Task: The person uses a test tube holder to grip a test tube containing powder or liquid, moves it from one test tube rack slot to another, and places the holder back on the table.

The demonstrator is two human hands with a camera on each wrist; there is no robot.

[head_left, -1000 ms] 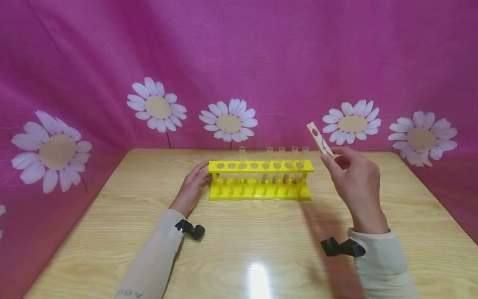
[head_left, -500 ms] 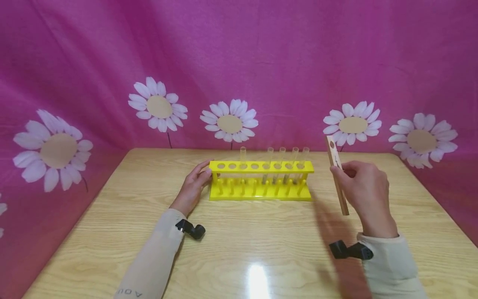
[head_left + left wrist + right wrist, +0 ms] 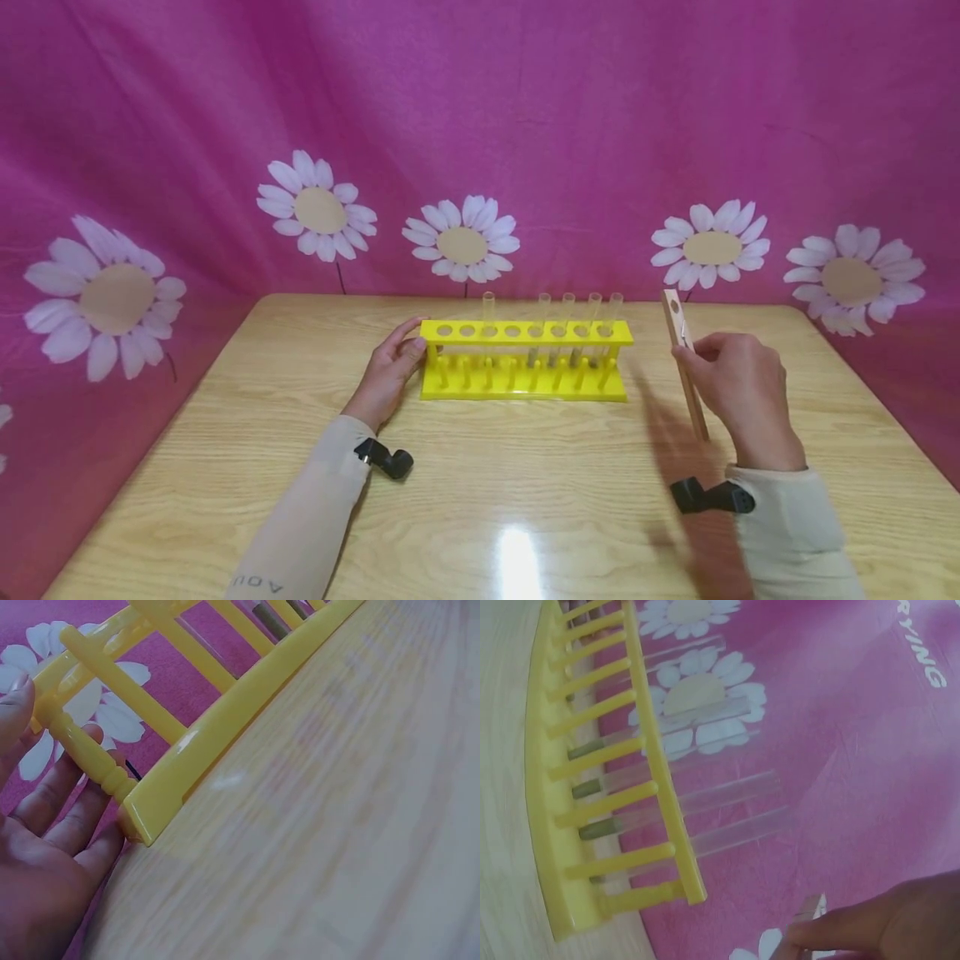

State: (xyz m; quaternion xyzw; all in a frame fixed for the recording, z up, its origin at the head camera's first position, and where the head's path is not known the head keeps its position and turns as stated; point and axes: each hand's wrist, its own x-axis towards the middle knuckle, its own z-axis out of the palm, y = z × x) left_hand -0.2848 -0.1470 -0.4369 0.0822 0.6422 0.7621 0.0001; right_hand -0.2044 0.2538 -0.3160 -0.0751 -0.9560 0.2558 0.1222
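Observation:
A yellow test tube rack (image 3: 525,392) stands upright on the table. My left hand (image 3: 385,375) grips its left end; in the left wrist view the thumb is at the top bar and the fingers lie behind the end post (image 3: 88,757). Right of the rack, my right hand (image 3: 746,396) pinches a wooden test tube holder (image 3: 674,317), which leans with its spring end up. Between that holder and the rack there is a gap. One clear test tube (image 3: 489,307) sits left of the rack's middle. Several more fill its right part, some with dark greenish material (image 3: 598,827) at the bottom.
The wooden table (image 3: 450,500) reaches back to a magenta cloth (image 3: 570,150) with white daisies, which also hangs along both sides. Small black cameras are strapped to the left wrist (image 3: 384,458) and the right wrist (image 3: 712,497).
My right hand has moved right and slightly down, away from the rack. The test tube holder has turned from slanting toward the rack to nearly upright. The left hand and rack stay put.

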